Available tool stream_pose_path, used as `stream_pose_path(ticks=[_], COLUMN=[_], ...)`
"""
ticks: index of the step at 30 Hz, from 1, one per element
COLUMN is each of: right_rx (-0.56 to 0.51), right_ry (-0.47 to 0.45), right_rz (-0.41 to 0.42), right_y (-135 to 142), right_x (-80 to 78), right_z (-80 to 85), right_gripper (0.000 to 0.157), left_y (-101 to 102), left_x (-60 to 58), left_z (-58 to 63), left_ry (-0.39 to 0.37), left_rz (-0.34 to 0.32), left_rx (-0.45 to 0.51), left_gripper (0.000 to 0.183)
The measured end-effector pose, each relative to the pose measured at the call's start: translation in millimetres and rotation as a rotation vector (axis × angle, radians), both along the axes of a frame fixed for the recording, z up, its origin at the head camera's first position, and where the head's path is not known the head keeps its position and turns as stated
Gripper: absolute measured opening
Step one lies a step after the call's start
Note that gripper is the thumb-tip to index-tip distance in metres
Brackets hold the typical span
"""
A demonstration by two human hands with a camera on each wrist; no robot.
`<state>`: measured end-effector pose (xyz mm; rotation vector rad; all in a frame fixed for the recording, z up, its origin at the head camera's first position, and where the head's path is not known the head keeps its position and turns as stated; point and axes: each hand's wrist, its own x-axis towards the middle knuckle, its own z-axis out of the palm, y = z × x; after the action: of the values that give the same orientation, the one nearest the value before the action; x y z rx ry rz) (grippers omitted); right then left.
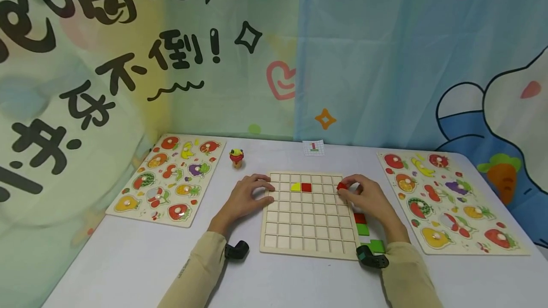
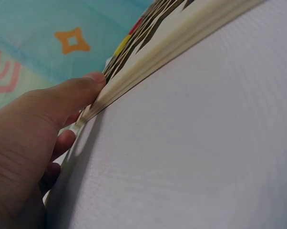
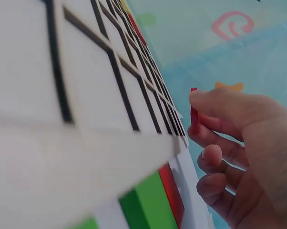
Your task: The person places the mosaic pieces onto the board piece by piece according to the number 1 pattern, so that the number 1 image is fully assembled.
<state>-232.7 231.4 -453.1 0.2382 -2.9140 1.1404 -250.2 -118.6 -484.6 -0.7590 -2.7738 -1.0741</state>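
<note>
A wooden grid board [image 1: 310, 246] lies on the white table. In its second row sit a yellow tile [image 1: 296, 187] and, directly to its right, a red tile [image 1: 306, 187]. My left hand [image 1: 247, 197] touches the board's upper left edge with thumb and fingers, also seen in the left wrist view. Between thumb and fingers my right hand [image 1: 369, 197] pinches another red tile [image 3: 194, 112], held near the board's upper right edge. Beside the right edge lie a red tile [image 1: 360, 218] and several green tiles [image 1: 362, 229], partly under my right wrist in the head view.
Fruit puzzle boards lie to the left [image 1: 192, 206] and right [image 1: 449, 217]. A small toy figure [image 1: 237, 158] stands behind my left hand. Beyond the grid board lies a small pattern card [image 1: 314, 148]. Printed curtains [image 1: 364, 61] hang behind the table.
</note>
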Motion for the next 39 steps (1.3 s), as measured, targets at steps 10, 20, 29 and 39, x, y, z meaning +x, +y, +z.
stream_pose_path(ticks=[10,20,29,39], right_rx=[-0.008,-0.002,0.007,0.053], right_ry=[0.010,-0.055,0.012,0.046], right_rz=[0.071,0.077,0.138,0.176], right_y=[-12.9,-30.2,-44.3,-60.3], right_x=[1.3,4.4,6.7,11.4], right_z=[-1.9,4.0,5.0,3.8], right_gripper=[0.036,0.034,0.029,0.029], left_y=[1.6,0.5,0.1,0.5], left_x=[0.7,0.3,1.8,0.8], left_z=[0.7,2.0,3.8,0.6], left_ry=[0.013,0.011,0.007,0.033], left_rz=[0.001,0.005,-0.006,-0.013], left_rx=[0.010,0.006,0.022,0.019], left_gripper=[0.025,0.024,0.025,0.024])
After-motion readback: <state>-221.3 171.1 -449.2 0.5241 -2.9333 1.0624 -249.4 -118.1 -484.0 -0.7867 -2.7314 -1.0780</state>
